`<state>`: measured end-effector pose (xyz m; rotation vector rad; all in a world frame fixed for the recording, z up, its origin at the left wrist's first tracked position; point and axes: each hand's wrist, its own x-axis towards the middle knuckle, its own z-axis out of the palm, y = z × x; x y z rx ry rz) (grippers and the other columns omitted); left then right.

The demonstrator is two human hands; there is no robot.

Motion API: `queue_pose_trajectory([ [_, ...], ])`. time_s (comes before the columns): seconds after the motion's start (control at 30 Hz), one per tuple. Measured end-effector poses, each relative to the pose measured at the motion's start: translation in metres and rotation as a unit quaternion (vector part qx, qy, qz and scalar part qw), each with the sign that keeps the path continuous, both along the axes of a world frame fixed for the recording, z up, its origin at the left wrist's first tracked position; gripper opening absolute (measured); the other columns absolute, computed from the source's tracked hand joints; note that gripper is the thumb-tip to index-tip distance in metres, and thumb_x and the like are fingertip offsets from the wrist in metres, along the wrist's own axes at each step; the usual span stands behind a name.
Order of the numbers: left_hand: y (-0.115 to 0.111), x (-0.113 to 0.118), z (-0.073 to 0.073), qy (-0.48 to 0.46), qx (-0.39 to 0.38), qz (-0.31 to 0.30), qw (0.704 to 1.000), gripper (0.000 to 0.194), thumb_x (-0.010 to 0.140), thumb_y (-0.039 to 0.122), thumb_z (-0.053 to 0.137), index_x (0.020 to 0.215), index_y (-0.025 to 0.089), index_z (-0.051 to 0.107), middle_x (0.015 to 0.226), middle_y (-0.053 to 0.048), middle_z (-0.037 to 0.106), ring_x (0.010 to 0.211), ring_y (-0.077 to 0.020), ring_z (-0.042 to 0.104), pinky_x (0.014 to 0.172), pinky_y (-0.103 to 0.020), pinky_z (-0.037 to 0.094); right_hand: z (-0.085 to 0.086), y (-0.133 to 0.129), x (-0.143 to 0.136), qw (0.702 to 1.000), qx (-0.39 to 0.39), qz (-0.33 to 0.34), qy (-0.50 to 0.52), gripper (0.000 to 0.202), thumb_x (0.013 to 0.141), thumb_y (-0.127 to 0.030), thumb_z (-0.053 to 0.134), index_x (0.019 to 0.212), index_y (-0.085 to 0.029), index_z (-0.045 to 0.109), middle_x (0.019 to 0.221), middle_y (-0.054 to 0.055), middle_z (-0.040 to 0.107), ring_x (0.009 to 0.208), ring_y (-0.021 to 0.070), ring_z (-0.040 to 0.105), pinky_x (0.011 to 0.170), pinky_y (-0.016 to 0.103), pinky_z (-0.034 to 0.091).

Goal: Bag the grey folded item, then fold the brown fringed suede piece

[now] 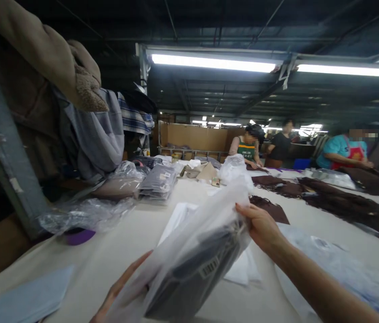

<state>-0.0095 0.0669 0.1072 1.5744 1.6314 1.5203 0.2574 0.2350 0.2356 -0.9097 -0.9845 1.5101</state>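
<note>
A clear plastic bag (206, 211) hangs tilted above the pale table (84, 264), with a dark folded item (189, 282) inside that shows a white barcode label. The thumb and fingers of my right hand (263, 224) are closed on the bag's upper right side, by the item's far end. My left hand (122, 287) is at the bag's lower left, partly behind its film, and holds it there. White sheets (243, 269) lie on the table under the bag.
A stack of bagged grey items (158, 181) stands at the back left, beside crumpled plastic (88, 213). Dark brown fringed pieces (344, 202) lie along the right. Clothes (91, 130) hang at the upper left. Three people are at the far side, one in a green apron (246, 151).
</note>
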Motion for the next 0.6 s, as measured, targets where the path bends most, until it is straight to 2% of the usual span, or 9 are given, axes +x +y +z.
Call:
queue_pose_trajectory([
  [0.03,0.005,0.004,0.001,-0.042,0.011,-0.038,0.998,0.094,0.071,0.082,0.025,0.128,0.01,0.044,0.11,-0.017,0.061,0.092,-0.0271,0.063,0.084,-0.042,0.05,-0.008,-0.006,0.009,0.999,-0.018,-0.027,0.016,0.023,0.05,-0.022,0.078,0.067,-0.016,0.064,0.06,-0.002,0.068,0.054,0.0112,0.06,0.055,0.022,0.051],
  [0.1,0.011,0.009,-0.001,-0.145,0.012,-0.121,0.982,0.107,0.049,0.09,0.046,0.129,0.02,0.043,0.117,-0.014,0.059,0.108,-0.0327,0.055,0.092,-0.044,0.045,-0.022,-0.018,0.025,0.995,-0.048,-0.068,0.047,0.022,0.051,-0.02,0.077,0.067,-0.016,0.064,0.058,-0.002,0.067,0.052,0.0127,0.061,0.053,0.024,0.052],
  [0.17,0.015,0.012,-0.005,-0.199,-0.013,-0.167,0.966,0.111,0.036,0.08,0.069,0.128,0.025,0.043,0.122,-0.012,0.056,0.118,-0.0343,0.046,0.101,-0.043,0.037,-0.034,-0.027,0.041,0.99,-0.076,-0.098,0.074,0.019,0.052,-0.017,0.075,0.067,-0.017,0.063,0.055,-0.002,0.066,0.05,0.0141,0.061,0.05,0.025,0.053],
  [0.23,0.019,0.017,-0.009,-0.142,-0.036,-0.137,0.98,0.098,0.049,0.064,0.077,0.131,0.025,0.04,0.126,-0.011,0.054,0.121,-0.0315,0.044,0.106,-0.042,0.032,-0.045,-0.034,0.055,0.983,-0.097,-0.119,0.095,0.016,0.054,-0.015,0.073,0.067,-0.016,0.064,0.058,-0.001,0.068,0.051,0.0153,0.062,0.05,0.026,0.054],
  [0.33,0.03,0.027,-0.016,0.011,-0.011,-0.097,0.995,0.071,0.066,0.047,0.071,0.129,0.028,0.044,0.125,-0.005,0.054,0.117,-0.0264,0.049,0.106,-0.038,0.033,-0.056,-0.043,0.073,0.977,-0.114,-0.139,0.114,0.016,0.054,-0.014,0.072,0.068,-0.016,0.065,0.063,0.001,0.07,0.054,0.0152,0.063,0.051,0.026,0.055],
  [0.37,0.034,0.029,-0.018,0.029,-0.003,-0.099,0.995,0.062,0.067,0.045,0.069,0.124,0.028,0.05,0.123,-0.003,0.057,0.114,-0.026,0.051,0.104,-0.036,0.037,-0.059,-0.047,0.078,0.976,-0.114,-0.141,0.117,0.016,0.053,-0.014,0.073,0.068,-0.016,0.066,0.063,0.0,0.07,0.054,0.0149,0.063,0.052,0.025,0.055],
  [0.43,0.041,0.031,-0.017,-0.005,-0.01,-0.078,0.997,0.045,0.069,0.05,0.061,0.107,0.026,0.064,0.112,-0.003,0.063,0.106,-0.0272,0.057,0.097,-0.035,0.044,-0.06,-0.057,0.088,0.977,-0.112,-0.135,0.118,0.021,0.051,-0.015,0.077,0.069,-0.015,0.067,0.062,0.0,0.07,0.054,0.0143,0.062,0.054,0.025,0.055],
  [0.5,0.044,0.031,-0.007,-0.039,-0.035,-0.013,0.999,0.04,0.069,0.053,0.054,0.093,0.024,0.069,0.102,-0.004,0.067,0.103,-0.0294,0.058,0.097,-0.039,0.044,-0.059,-0.069,0.097,0.984,-0.081,-0.121,0.107,0.026,0.05,-0.018,0.08,0.072,-0.014,0.068,0.066,0.001,0.07,0.057,0.0142,0.063,0.057,0.024,0.055],
  [0.6,0.04,0.034,0.025,-0.083,-0.082,0.033,0.993,0.037,0.062,0.049,0.063,0.084,0.021,0.07,0.093,-0.005,0.069,0.098,-0.0307,0.059,0.097,-0.042,0.044,-0.056,-0.087,0.109,0.989,0.001,-0.13,0.064,0.029,0.05,-0.027,0.083,0.073,-0.015,0.069,0.069,0.002,0.071,0.062,0.015,0.064,0.059,0.023,0.053],
])
